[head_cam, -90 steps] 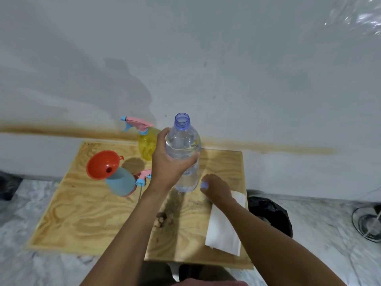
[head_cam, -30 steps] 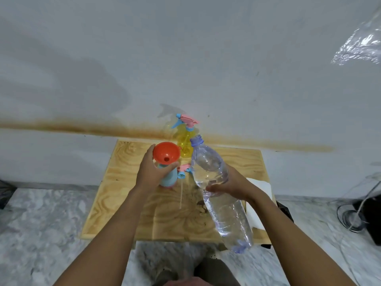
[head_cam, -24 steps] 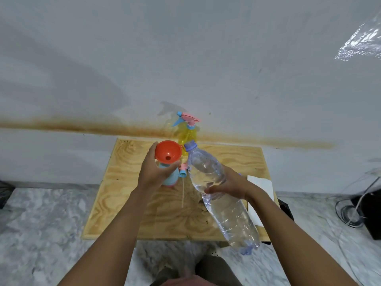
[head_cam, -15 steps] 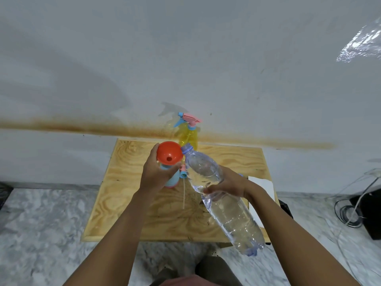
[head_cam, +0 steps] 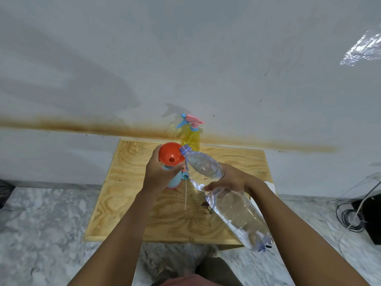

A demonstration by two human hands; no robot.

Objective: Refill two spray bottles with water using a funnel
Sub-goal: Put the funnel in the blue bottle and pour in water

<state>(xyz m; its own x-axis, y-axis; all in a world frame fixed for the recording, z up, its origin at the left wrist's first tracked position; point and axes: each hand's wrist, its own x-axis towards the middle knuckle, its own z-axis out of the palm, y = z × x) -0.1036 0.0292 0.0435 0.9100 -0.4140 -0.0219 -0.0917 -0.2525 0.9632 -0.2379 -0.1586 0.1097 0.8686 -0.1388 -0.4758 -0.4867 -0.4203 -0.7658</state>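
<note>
1. On the wooden table (head_cam: 127, 166), toward its far side, the blue spray bottle (head_cam: 174, 180) stands upright with its top off. The orange funnel (head_cam: 171, 157) sits in its neck, so the wide cone can catch the water.
2. The left hand (head_cam: 157, 176) wraps round the blue spray bottle, fingers curled about its body and thumb up near the funnel's rim. That grip looks meant to steady two light pieces against tipping.
3. The right hand (head_cam: 233, 180) grips the clear water bottle (head_cam: 233, 205) around its upper middle, fingers curled over it.
4. The water bottle is uncapped and slanted, base toward the person and mouth at the funnel's right edge. Whether it touches the funnel or lies just beside it, I cannot tell.
5. Whether water is running is also unclear. I judge the pour into the first bottle is only beginning.
6. The removed sprayer head (head_cam: 185, 174) lies on the table just right of the blue spray bottle, its thin tube (head_cam: 186, 195) pointing toward the person. There it is clear of the pour but near for refitting.
7. The yellow spray bottle (head_cam: 190, 138) stands at the back edge by the wall with its sprayer on. It seems set aside for its turn.
8. A white paper (head_cam: 270, 185) lies at the table's right edge, partly hidden by the right arm. It is likely there for spills.
</note>
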